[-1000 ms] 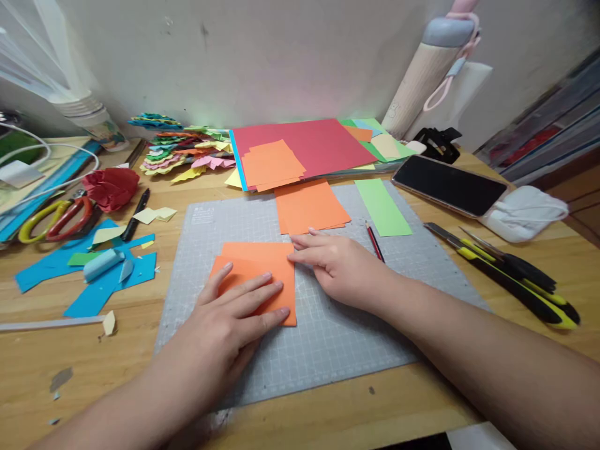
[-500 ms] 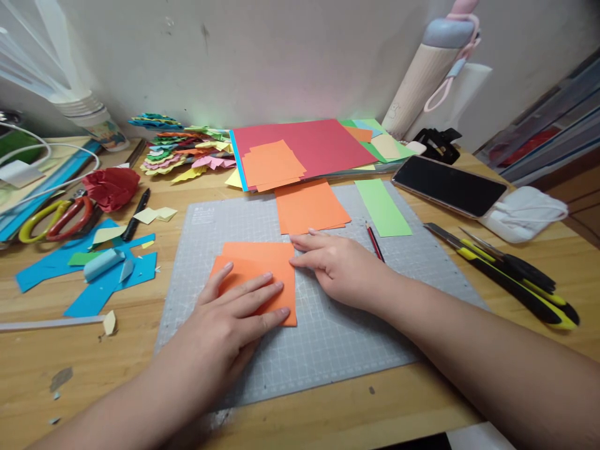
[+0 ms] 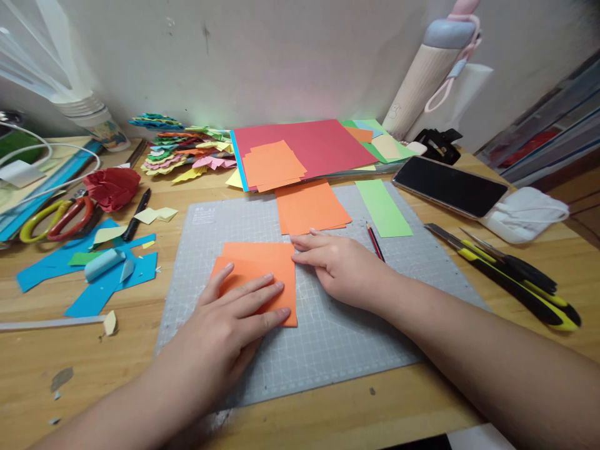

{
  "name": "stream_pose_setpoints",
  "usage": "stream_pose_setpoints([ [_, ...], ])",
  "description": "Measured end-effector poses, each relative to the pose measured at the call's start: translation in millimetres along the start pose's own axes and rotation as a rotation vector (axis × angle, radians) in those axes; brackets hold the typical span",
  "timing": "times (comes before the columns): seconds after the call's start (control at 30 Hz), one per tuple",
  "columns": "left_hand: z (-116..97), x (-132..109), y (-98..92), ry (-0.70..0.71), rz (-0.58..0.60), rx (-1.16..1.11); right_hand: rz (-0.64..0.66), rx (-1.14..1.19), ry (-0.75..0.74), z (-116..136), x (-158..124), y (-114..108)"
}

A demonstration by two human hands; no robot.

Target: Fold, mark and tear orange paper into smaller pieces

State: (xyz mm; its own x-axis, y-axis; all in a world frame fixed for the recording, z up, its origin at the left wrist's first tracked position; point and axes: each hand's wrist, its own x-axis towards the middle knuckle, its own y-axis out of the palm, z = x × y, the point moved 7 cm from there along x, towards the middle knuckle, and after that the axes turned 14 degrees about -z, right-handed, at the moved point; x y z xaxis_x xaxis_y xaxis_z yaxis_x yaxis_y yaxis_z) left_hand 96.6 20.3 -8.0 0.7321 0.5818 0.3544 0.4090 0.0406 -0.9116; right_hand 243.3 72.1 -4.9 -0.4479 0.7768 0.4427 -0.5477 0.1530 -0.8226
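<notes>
Cutting mat [image 3: 323, 356]: we see almost no change across it over the last second; the view drifts only slightly and everything on it keeps its place. We take this as a steadying pause, with the paper being kept in line.
Red sheet [image 3: 323, 147]: it lies just beyond the mat's far edge, with small orange pieces [image 3: 274, 165] on top.
Left hand [image 3: 229, 322]: we have it spread over the left half of the mat, palm down, fingers apart and unclenched, covering part of the near orange sheets.
Right hand [image 3: 340, 265]: it rests near the mat's middle, fingertips at the right edge of those sheets; whether it pinches them, we cannot tell.
Near orange sheets [image 3: 255, 265]: they lie on the mat's left half, under our left fingers and just left of our right fingertips, their edges slightly offset.
Far orange sheets [image 3: 312, 206]: these lie at the mat's far edge, beyond our right hand.
Green strip [image 3: 384, 209]: it lies toward the mat's far right corner.
Pencil [image 3: 374, 240]: it lies on the mat's right half, beside our right wrist.
</notes>
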Motion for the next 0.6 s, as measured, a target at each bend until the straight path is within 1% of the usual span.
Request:
stream_pose_setpoints([
  [0.03,-1.1,1.6,0.0,-0.003,-0.001,-0.001,-0.005,0.002,-0.002,0.4,0.3,-0.3],
  [0.1,-3.2,7.0,-1.5,-0.024,-0.039,-0.005,-0.017,0.002,-0.004,0.9,0.6,-0.7],
  [0.17,-3.8,14.0,-3.8,-0.082,-0.106,-0.008,-0.024,0.001,-0.002,1.2,0.7,-0.6],
  [0.23,-4.5,20.8,-3.1,-0.134,-0.137,-0.002,-0.026,0.004,0.0,1.4,0.7,-0.1],
  [0.33,-6.4,28.2,2.4,-0.153,-0.106,0.038,-0.021,0.012,0.006,1.2,1.2,0.7],
  [0.47,-8.5,30.4,7.8,-0.119,-0.061,0.067,0.001,0.02,0.043,-1.5,2.3,1.4],
  [0.6,-8.5,27.8,8.4,-0.123,-0.077,0.075,0.011,0.023,0.059,-3.1,2.9,0.9],
])
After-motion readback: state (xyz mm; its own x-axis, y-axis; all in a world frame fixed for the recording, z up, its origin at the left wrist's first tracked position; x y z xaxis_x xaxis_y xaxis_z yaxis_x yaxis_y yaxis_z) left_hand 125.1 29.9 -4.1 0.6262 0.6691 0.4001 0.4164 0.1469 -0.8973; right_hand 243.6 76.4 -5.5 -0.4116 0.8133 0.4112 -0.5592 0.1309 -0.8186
